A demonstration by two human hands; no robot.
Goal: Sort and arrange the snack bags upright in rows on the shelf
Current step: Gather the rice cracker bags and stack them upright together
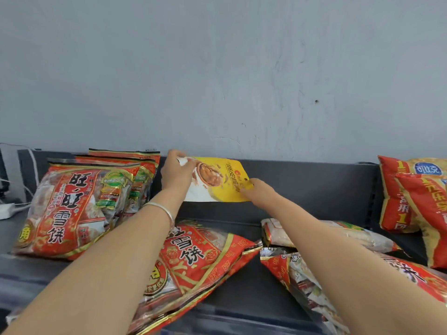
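A yellow and white snack bag [219, 181] stands on its side against the dark back panel of the shelf [314, 187]. My left hand [175, 171] pinches its upper left corner, and my right hand [260, 189] grips its right end. Several red rice-cracker bags [75, 206] lean upright in a row at the left. Another red bag [193, 259] lies flat under my left forearm, and two more red bags [297, 269] lie flat under my right forearm.
Two red and yellow bags [416, 201] stand at the shelf's right end. A grey wall [217, 68] rises behind the shelf. A white power adapter [6, 210] with cables sits at the far left. Bare dark shelf surface [254, 286] shows between the flat bags.
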